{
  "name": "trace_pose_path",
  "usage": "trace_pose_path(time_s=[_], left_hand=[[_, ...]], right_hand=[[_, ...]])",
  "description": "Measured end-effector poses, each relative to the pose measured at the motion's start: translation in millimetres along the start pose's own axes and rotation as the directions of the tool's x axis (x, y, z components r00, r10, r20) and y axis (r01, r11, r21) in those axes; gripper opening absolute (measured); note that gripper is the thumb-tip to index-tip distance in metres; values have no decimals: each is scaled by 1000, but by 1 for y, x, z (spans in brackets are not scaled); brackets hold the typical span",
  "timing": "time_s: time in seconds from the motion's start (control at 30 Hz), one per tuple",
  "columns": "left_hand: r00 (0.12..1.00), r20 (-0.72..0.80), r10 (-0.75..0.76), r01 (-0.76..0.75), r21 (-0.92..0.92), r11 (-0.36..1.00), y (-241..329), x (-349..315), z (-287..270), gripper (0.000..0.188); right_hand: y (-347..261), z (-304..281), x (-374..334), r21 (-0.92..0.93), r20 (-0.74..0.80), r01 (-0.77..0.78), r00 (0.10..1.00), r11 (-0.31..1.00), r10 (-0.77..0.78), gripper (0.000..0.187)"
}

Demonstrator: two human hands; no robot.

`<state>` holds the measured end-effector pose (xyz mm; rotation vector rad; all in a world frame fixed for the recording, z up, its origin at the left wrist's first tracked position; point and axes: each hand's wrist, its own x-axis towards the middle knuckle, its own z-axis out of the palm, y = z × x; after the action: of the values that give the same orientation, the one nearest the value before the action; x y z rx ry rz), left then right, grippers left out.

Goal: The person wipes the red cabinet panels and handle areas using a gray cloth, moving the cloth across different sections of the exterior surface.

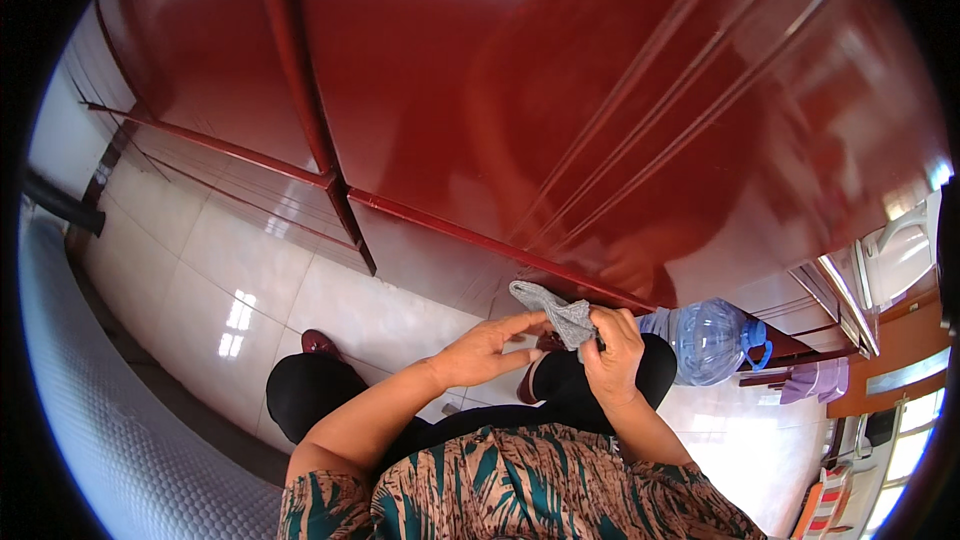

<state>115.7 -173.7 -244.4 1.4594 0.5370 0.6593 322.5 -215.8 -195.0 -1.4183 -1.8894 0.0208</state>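
In front of my knees, my right hand [614,358] pinches one end of a small grey knitted piece that looks like a sock [560,314]. Its rounded far end points up and to the left, free of my fingers. My left hand [487,351] is just left of it, with fingers stretched out and thumb apart. The left fingertips reach the sock's lower edge; whether they touch it I cannot tell. Part of the sock is hidden behind my right fingers.
A glossy dark red cabinet [430,90] rises close ahead. A large clear water bottle [708,342] with a blue cap stands beside my right knee. Grey padded seating [120,410] curves along the left, over a pale tiled floor [225,260]. A purple cloth [815,380] hangs at the right.
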Motion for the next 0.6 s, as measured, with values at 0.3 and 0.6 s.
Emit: trace_pose_path(time_s=[0.3, 0.6], left_hand=[[995, -98, 32, -4, 273, 962, -3, 13, -2, 38], [992, -126, 13, 28, 315, 949, 27, 13, -16, 29]], right_hand=[[-11, -19, -35, 293, 268, -224, 952, 930, 145, 23], [-1, 21, -2, 667, 540, -725, 630, 174, 558, 41]])
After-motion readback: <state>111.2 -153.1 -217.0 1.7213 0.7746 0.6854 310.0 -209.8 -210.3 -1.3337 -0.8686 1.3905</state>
